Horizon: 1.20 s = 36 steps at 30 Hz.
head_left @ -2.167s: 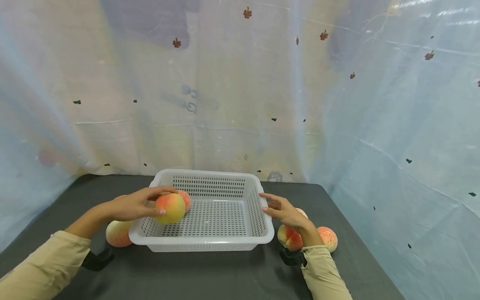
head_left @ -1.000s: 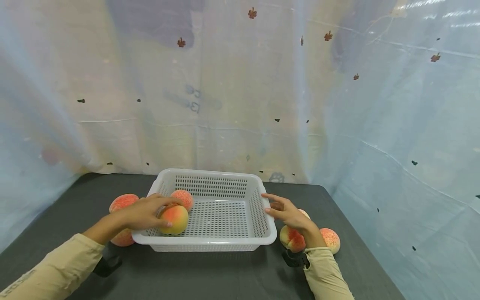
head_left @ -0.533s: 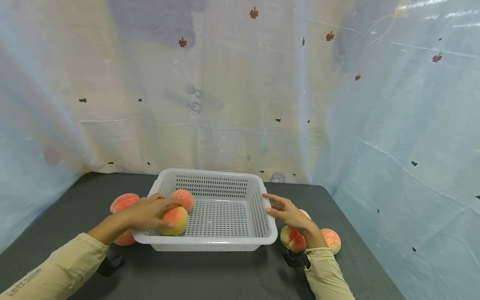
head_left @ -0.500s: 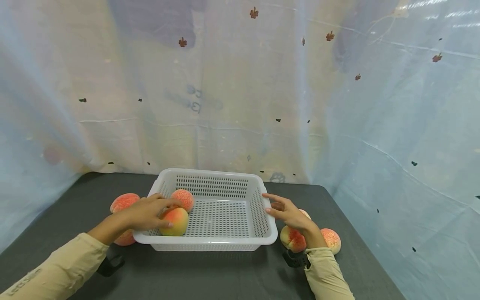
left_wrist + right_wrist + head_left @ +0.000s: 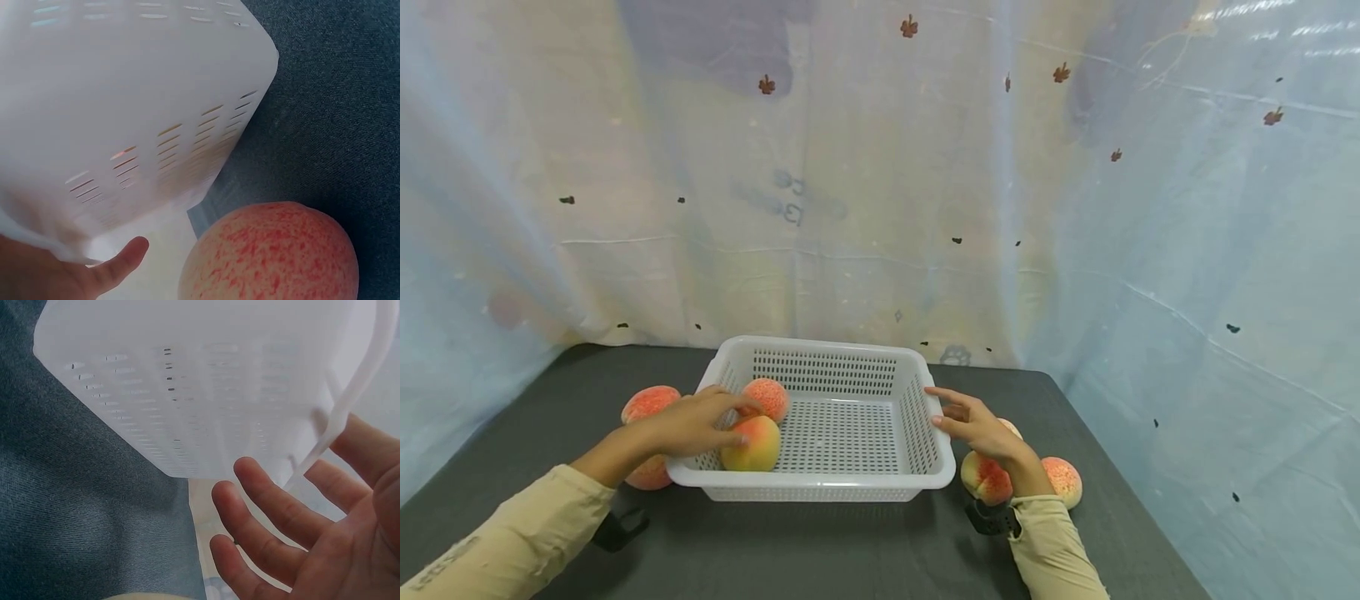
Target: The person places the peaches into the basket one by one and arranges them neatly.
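Just inside the near left corner of a white slotted plastic basket point(image 5: 820, 481) sits a yellow-red peach point(image 5: 756, 450). My left hand point(image 5: 696, 423) reaches over the left rim, its thumb lying against this peach and its fingers loosely spread above it. A redder peach point(image 5: 767, 398) rests behind it in the basket. At the right rim, my right hand point(image 5: 973, 427) touches the edge with thumb and index finger. In the right wrist view, the other fingers point(image 5: 259, 534) extend outside the basket wall. The left fingertips are hidden in the left wrist view, where the thumb point(image 5: 122, 262) shows.
Left of the basket lie peaches, one red point(image 5: 647, 403) and one point(image 5: 649, 475) partly behind the left wrist. On the right, a peach point(image 5: 987, 479) and another point(image 5: 1063, 481) flank the right wrist, with a third partly hidden. A plastic curtain point(image 5: 865, 167) hangs behind the dark table point(image 5: 820, 550).
My left hand lowered the yellow-red peach into the basket; its thumb has since shifted up and its grip loosened, the peach moving slightly right. My right hand has stayed at the rim.
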Each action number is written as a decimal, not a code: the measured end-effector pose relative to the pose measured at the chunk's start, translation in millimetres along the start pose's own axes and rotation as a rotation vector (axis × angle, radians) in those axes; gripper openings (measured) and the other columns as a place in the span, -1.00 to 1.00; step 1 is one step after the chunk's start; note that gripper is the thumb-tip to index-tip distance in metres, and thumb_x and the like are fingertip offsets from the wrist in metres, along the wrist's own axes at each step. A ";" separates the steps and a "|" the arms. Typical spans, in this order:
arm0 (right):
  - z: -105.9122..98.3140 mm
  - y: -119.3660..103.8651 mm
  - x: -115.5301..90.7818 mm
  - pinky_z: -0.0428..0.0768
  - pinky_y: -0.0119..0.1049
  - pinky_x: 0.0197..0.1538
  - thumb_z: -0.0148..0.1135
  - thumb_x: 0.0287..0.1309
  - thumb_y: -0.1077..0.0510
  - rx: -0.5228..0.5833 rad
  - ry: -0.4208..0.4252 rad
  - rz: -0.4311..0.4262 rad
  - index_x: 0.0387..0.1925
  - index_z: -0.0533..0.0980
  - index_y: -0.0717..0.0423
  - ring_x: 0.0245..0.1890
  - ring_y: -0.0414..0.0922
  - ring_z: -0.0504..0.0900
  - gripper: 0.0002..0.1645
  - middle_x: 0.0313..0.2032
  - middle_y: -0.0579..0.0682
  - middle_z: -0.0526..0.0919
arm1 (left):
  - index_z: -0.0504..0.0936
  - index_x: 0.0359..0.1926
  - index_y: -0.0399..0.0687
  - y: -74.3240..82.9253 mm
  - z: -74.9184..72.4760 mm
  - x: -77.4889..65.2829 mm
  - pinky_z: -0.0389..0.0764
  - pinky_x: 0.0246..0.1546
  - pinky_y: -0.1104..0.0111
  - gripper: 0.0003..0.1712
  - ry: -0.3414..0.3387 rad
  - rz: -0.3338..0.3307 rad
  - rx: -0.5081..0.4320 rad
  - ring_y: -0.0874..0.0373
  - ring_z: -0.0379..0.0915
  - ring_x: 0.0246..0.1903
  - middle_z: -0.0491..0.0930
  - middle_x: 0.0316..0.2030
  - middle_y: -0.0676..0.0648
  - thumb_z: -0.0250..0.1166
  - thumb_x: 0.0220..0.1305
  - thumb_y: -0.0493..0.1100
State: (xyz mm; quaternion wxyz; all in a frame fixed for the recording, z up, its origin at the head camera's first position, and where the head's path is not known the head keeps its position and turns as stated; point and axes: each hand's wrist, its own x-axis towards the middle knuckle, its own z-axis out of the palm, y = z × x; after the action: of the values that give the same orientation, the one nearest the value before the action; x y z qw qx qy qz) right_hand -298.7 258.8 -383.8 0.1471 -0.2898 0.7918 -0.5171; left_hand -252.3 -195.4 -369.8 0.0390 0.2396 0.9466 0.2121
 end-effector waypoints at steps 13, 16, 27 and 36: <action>1.3 -0.5 -0.6 0.67 0.16 0.09 0.10 0.48 0.20 -0.027 -0.005 -0.017 0.53 0.05 0.37 0.09 0.30 0.66 -0.24 0.19 0.57 0.50 | 0.46 0.36 -0.22 -1.2 -16.0 -11.8 0.53 0.14 -0.24 -0.36 -0.004 0.105 -0.213 -0.33 0.41 0.29 0.49 0.32 -0.30 0.28 0.40 0.04; 1.3 -0.5 -0.5 0.67 0.15 0.09 0.10 0.48 0.20 -0.028 -0.006 -0.016 0.53 0.05 0.37 0.09 0.30 0.66 -0.23 0.19 0.56 0.50 | 0.44 0.37 -0.22 -4.4 -19.9 -15.4 0.51 0.13 -0.26 -0.37 0.018 0.126 -0.226 -0.34 0.39 0.29 0.47 0.32 -0.33 0.28 0.41 -0.01; 1.7 1.3 0.6 0.69 -0.05 0.10 0.11 0.48 0.17 -0.020 0.006 0.000 0.54 0.06 0.34 0.11 0.22 0.67 -0.23 0.21 0.54 0.50 | 0.38 0.42 -0.14 -19.8 -37.0 -31.2 0.57 -0.18 0.25 -0.40 0.083 0.113 -0.239 -0.29 0.44 0.23 0.47 0.33 -0.34 0.22 0.47 -0.03; 2.9 0.5 1.0 0.68 -0.03 0.14 0.11 0.48 0.16 -0.008 0.009 0.025 0.55 0.04 0.30 0.08 0.01 0.71 -0.22 0.24 0.53 0.48 | 0.39 0.42 -0.06 -41.5 -43.8 -47.0 0.68 -0.07 -0.01 -0.48 0.163 0.141 -0.276 0.24 0.44 0.26 0.49 0.31 -0.30 0.17 0.51 -0.13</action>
State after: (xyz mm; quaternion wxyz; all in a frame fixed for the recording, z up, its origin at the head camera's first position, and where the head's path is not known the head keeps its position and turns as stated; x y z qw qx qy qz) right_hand -298.2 256.2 -385.4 0.1490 -0.2780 0.7981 -0.5134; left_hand -236.7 -267.2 -348.7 -0.0205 0.2800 0.8894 0.3608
